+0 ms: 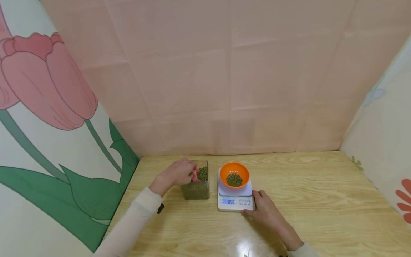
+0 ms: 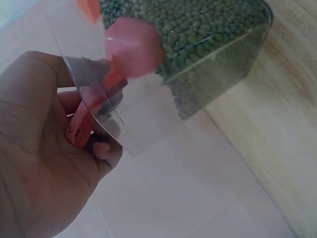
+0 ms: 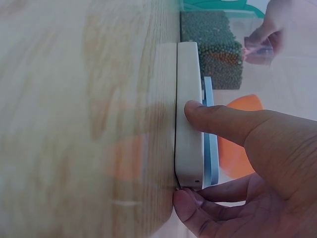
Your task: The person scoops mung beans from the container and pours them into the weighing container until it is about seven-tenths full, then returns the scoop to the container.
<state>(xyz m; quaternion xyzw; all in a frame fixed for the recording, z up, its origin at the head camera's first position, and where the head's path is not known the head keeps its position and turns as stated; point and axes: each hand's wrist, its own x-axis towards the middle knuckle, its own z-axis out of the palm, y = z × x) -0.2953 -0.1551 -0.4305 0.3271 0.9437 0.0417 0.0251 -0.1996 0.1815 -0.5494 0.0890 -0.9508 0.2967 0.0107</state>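
A pink measuring scoop (image 2: 132,47) is gripped by its handle in my left hand (image 1: 181,172), its bowl inside a clear square container (image 1: 196,191) of green mung beans (image 2: 208,25). To the right stands a white kitchen scale (image 1: 236,203) whose display shows what looks like 058. On its platform sits an orange bowl (image 1: 234,165) with a small heap of mung beans (image 1: 234,180) at the bottom. My right hand (image 1: 266,210) holds the scale's right front corner; in the right wrist view the thumb (image 3: 198,114) lies on the side of its casing.
Everything stands on a light wood-grain table (image 1: 321,192). Behind it rises a creased pinkish sheet (image 1: 192,78). A panel with a painted tulip (image 1: 48,78) borders the left, and another pale panel (image 1: 385,142) the right.
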